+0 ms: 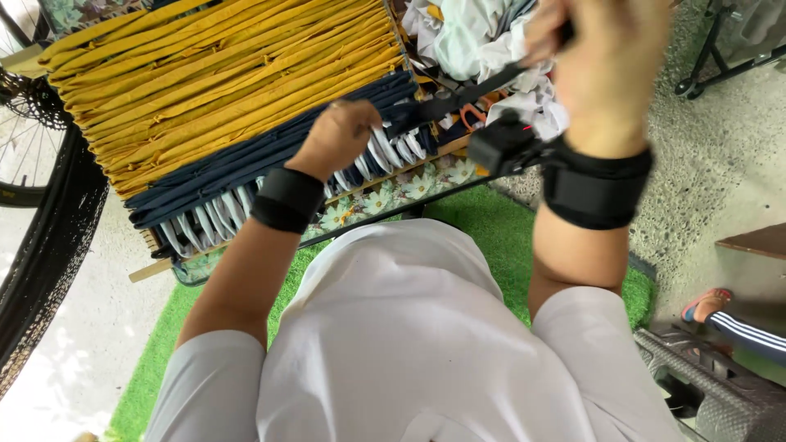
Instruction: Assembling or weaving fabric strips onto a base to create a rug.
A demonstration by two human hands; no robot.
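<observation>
My left hand [342, 135] is closed over the end of a dark navy fabric strip [458, 96], just above a row of folded navy and white cloth pieces [246, 176]. My right hand [602, 61] is raised at the upper right, fingers shut on the other end of the same strip, which stretches taut between both hands. Both wrists wear black bands; a small black device [501, 146] sits on the right one. Behind the navy row lie many folded yellow cloth strips [221, 74].
A heap of white cloth [483, 37] and orange-handled scissors [473, 115] lie at the back. A bicycle wheel [37, 205] stands left. Green artificial turf [491, 225] covers the ground below; another person's sandalled foot [706, 304] is at right, beside a dark woven basket [720, 393].
</observation>
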